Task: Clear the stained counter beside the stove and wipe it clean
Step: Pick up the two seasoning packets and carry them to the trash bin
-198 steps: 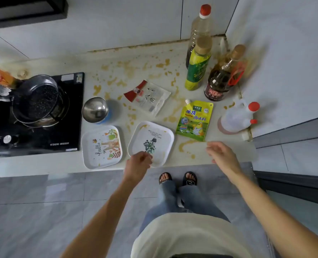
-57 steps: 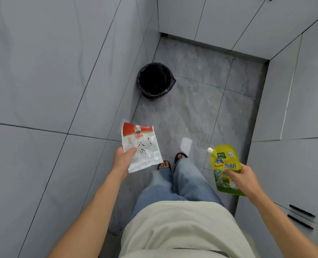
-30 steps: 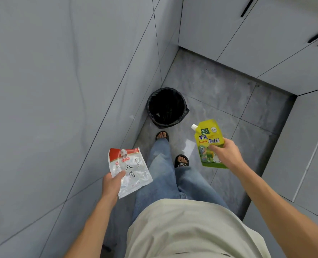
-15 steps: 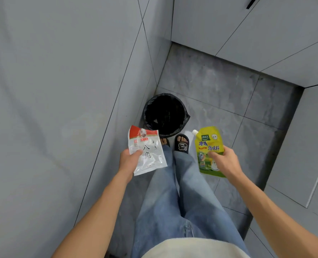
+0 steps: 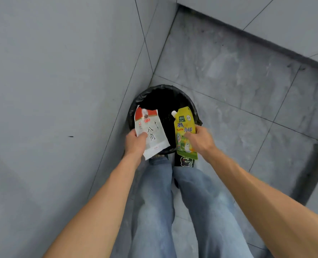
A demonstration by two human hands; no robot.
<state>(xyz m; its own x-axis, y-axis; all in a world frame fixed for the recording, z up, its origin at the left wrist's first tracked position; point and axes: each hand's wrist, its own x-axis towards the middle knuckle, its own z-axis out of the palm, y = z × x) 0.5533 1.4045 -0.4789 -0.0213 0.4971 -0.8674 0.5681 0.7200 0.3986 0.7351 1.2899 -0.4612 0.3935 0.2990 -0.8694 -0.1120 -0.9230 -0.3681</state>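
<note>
Head view: left hand pinches a flat white-and-red spice packet, right hand grips a glossy yellow spouted pouch, both held over the round black-lined bin. Judging by this, clearing is partway; dropping them and wiping the surface remain.

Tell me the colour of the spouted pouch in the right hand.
Yellow-green, with a white cap: the spouted pouch shows best in the head view, held by the right hand.

Packet left of pouch, both above bin
</note>
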